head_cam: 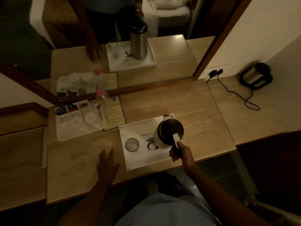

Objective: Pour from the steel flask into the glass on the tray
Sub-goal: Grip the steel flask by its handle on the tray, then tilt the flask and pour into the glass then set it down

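- right hand is wrapped tight around the dark handle of the steel flask, thumb lying along the pale strip on top
- flask is upright at the right end of the white tray, seen from straight above so it's mostly black lid – can't tell if its base is touching the tray or lifted a bit
- the glass stands upright near the tray's left edge, well apart from the flask, looks empty
- left hand is flat on the desk with fingers spread, holding nothing, just off the tray's near-left corner
- tray sits at the desk's front edge; a second tray of cups and sachets is toward the back-left, by the mirror
- kettle with its cord is way off at the far right – pretty blurry
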`<state>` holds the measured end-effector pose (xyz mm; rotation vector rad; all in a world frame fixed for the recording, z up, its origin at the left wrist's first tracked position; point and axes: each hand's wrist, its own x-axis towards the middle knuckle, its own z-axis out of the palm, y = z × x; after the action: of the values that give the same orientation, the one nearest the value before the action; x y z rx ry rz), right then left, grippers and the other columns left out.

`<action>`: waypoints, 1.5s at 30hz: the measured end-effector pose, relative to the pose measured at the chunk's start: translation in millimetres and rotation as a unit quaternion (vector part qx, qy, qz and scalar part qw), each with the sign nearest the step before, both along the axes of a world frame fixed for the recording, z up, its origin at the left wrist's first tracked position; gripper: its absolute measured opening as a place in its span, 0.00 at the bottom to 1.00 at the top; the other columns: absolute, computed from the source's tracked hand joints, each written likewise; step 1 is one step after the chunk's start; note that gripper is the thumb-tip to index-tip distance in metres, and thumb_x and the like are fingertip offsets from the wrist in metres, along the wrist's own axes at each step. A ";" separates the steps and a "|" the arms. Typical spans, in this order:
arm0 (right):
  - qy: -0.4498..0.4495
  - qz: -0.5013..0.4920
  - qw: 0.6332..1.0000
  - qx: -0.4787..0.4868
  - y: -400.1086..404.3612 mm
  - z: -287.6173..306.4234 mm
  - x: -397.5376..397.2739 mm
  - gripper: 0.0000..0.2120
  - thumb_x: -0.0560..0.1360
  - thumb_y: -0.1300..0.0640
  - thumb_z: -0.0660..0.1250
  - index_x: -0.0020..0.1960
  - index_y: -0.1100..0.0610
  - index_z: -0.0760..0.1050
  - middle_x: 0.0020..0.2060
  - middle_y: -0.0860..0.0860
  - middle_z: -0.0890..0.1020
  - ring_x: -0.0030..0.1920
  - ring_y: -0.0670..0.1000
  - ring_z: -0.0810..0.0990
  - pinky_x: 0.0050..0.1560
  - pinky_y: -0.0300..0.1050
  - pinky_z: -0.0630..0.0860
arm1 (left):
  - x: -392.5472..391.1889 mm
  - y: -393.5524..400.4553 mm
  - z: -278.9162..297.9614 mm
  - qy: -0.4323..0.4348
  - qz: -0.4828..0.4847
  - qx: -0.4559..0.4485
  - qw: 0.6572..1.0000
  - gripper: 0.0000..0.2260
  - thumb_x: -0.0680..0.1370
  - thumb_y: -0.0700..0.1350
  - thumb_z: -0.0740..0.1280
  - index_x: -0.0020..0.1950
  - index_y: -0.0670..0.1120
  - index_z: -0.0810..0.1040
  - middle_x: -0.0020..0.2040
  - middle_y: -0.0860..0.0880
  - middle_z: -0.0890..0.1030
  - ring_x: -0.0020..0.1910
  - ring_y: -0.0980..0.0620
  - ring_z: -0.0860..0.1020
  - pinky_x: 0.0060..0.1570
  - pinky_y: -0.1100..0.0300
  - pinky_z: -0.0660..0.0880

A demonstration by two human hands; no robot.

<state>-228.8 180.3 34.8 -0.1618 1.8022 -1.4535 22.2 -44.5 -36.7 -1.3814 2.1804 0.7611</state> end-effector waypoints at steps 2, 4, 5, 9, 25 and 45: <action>0.003 -0.020 1.000 -0.017 -0.8 -3.4 2.9 0.28 0.81 0.41 0.54 0.33 0.59 0.74 0.28 0.60 0.73 0.26 0.53 0.70 0.31 0.47 0.68 | 0.0 -1.7 -2.4 -0.001 0.000 0.004 1.000 0.39 0.84 0.53 0.67 0.87 0.53 0.46 0.86 0.43 0.39 0.86 0.41 0.42 0.83 0.39 0.55; -0.004 -0.041 0.999 -0.029 -2.2 -5.7 4.8 0.24 0.80 0.44 0.54 0.32 0.55 0.73 0.27 0.58 0.70 0.25 0.52 0.67 0.29 0.46 0.65 | -2.1 -2.2 -4.0 -0.002 0.001 0.004 1.000 0.39 0.83 0.52 0.67 0.87 0.54 0.46 0.86 0.42 0.39 0.86 0.40 0.41 0.83 0.38 0.54; -0.007 -0.051 0.998 -0.034 -3.8 -7.1 5.9 0.22 0.80 0.45 0.54 0.31 0.52 0.73 0.25 0.55 0.70 0.25 0.51 0.65 0.28 0.46 0.63 | -3.0 -2.8 -4.9 -0.002 0.002 0.006 1.000 0.39 0.83 0.52 0.68 0.87 0.54 0.47 0.86 0.42 0.39 0.86 0.40 0.41 0.83 0.37 0.54; -0.001 -0.100 0.995 -0.032 -8.4 -16.9 7.7 0.19 0.78 0.51 0.57 0.30 0.55 0.69 0.22 0.47 0.69 0.22 0.46 0.63 0.32 0.45 0.61 | -3.9 -4.6 -8.1 0.005 0.008 0.011 1.000 0.39 0.83 0.51 0.68 0.87 0.55 0.47 0.86 0.43 0.39 0.86 0.39 0.41 0.83 0.36 0.53; 0.116 0.152 0.981 -0.011 -2.3 50.1 -56.1 0.25 0.76 0.47 0.63 0.21 0.53 0.72 0.17 0.46 0.68 0.19 0.45 0.63 0.26 0.38 0.60 | -5.6 -6.9 -1.9 -0.001 0.024 0.012 1.000 0.39 0.83 0.52 0.68 0.87 0.56 0.46 0.86 0.45 0.39 0.86 0.41 0.41 0.82 0.35 0.54; 0.191 0.404 0.887 0.115 -62.5 76.9 -39.1 0.30 0.73 0.29 0.60 0.25 0.51 0.79 0.19 0.49 0.76 0.21 0.44 0.72 0.28 0.34 0.69 | -3.7 -13.8 -2.8 -0.021 0.032 0.047 0.998 0.39 0.84 0.53 0.67 0.86 0.58 0.45 0.86 0.44 0.35 0.86 0.40 0.38 0.81 0.31 0.51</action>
<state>-267.9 117.8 111.7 -1.0044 1.8439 -0.6268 18.5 -58.3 -39.5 -1.4113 2.0508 0.8404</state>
